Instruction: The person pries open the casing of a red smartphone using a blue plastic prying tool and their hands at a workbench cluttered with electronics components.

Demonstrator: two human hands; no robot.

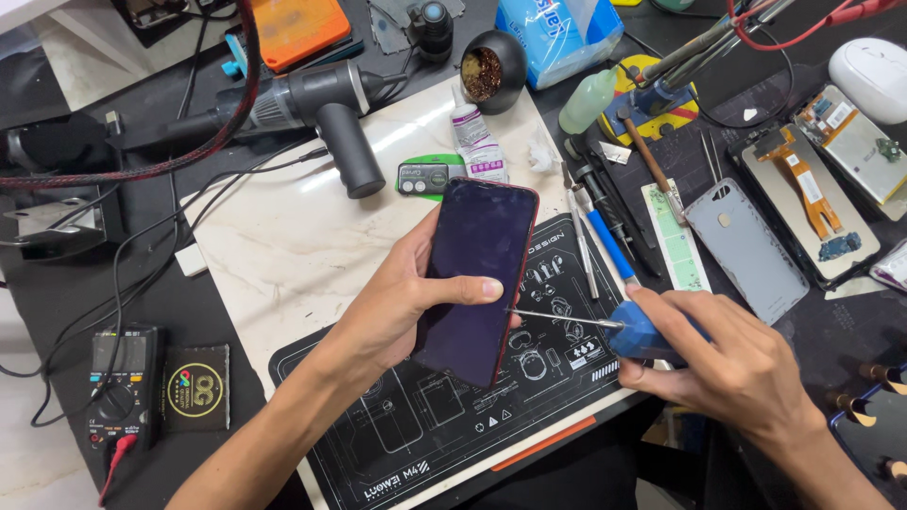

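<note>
My left hand (397,307) holds a dark smartphone with a red frame (477,274), screen up and tilted, thumb resting across its glass. My right hand (732,364) grips a blue-handled screwdriver (633,331); its thin metal shaft points left and the tip touches the phone's right edge near my thumb. Both hands hover over a black repair mat with white outlines (444,416), which lies on a pale marble slab (293,236).
A grey hot-air gun (321,104), a multimeter (118,382), tweezers and drivers (595,227), a grey phone back cover (746,250), an opened phone with orange flex cable (808,203), a white mouse (874,71), a tissue pack (557,33) and cables crowd the black desk.
</note>
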